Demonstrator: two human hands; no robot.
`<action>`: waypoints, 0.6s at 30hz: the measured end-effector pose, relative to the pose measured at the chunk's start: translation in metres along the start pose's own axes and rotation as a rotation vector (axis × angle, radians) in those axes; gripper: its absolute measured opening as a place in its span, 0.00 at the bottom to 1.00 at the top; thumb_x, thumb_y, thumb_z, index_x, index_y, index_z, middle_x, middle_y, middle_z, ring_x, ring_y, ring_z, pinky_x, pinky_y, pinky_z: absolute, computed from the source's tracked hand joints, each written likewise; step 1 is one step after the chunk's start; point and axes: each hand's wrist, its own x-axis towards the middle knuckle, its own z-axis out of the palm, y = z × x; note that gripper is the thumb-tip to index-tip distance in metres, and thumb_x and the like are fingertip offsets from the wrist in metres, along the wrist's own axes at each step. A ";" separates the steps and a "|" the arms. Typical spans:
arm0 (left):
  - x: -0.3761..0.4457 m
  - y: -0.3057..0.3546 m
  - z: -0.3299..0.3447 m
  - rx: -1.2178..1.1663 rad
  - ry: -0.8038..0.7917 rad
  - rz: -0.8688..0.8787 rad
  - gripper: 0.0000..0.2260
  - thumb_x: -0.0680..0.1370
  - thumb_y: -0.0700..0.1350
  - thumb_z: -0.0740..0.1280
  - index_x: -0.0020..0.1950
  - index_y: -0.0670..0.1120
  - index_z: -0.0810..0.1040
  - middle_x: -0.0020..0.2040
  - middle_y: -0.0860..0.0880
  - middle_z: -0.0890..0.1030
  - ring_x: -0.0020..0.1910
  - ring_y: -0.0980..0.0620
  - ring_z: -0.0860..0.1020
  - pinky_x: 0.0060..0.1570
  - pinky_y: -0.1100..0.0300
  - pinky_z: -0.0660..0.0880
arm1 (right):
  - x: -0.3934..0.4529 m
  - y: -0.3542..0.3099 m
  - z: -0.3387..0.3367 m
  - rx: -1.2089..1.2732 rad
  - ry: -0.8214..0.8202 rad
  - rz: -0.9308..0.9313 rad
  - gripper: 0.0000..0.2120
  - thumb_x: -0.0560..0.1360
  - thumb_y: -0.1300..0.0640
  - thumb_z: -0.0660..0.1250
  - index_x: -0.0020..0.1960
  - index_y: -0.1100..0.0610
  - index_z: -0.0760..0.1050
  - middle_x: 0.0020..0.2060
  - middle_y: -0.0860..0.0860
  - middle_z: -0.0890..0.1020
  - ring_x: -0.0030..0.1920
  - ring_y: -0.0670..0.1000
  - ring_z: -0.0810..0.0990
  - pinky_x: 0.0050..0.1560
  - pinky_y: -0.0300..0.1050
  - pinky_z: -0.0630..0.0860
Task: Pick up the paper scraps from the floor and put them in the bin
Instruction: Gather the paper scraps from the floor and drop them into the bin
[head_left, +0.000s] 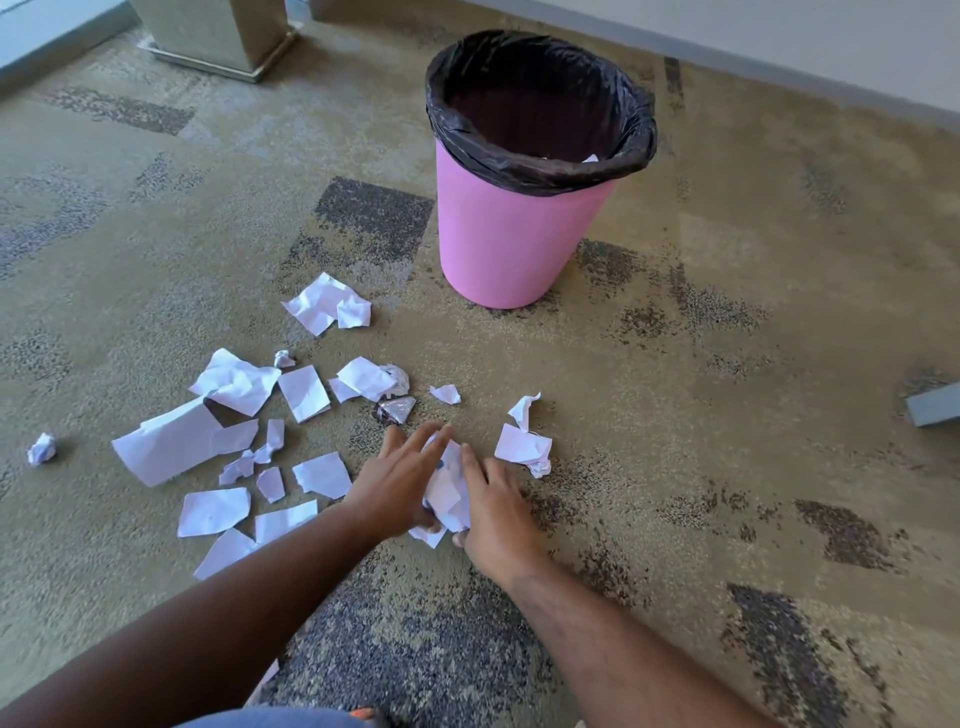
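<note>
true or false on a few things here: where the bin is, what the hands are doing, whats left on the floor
1. The pink bin stands upright on the carpet with a black liner folded over its rim. True.
2. The left hand and the right hand press a bunch of paper scraps between them. True.
3. The floor is already free of paper. False: many loose scraps lie to the left of the hands.
4. The bin lies tipped on its side. False: it stands upright.
5. A small crumpled paper ball lies apart at the far left. True.
6. One hand is reaching into the bin. False: both hands are down at the carpet, short of the bin.
</note>
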 end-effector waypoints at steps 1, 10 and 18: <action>0.003 -0.002 0.001 -0.027 0.013 0.013 0.58 0.62 0.55 0.82 0.81 0.50 0.49 0.78 0.52 0.58 0.67 0.43 0.60 0.61 0.46 0.75 | 0.000 -0.002 0.000 0.030 0.007 0.022 0.53 0.70 0.60 0.78 0.82 0.52 0.46 0.70 0.52 0.65 0.69 0.55 0.67 0.67 0.47 0.72; 0.015 -0.011 0.013 -0.180 0.142 0.075 0.27 0.63 0.50 0.78 0.60 0.54 0.73 0.53 0.55 0.69 0.52 0.50 0.69 0.54 0.52 0.74 | -0.002 -0.011 -0.012 0.221 0.014 0.109 0.28 0.76 0.69 0.63 0.72 0.49 0.69 0.56 0.48 0.69 0.53 0.49 0.76 0.52 0.42 0.74; 0.015 -0.003 0.005 -0.276 0.206 0.045 0.14 0.67 0.41 0.72 0.39 0.53 0.68 0.40 0.55 0.69 0.40 0.51 0.70 0.44 0.56 0.67 | -0.006 -0.020 -0.021 0.301 0.071 0.051 0.09 0.79 0.59 0.67 0.58 0.57 0.77 0.51 0.49 0.71 0.46 0.48 0.74 0.46 0.43 0.73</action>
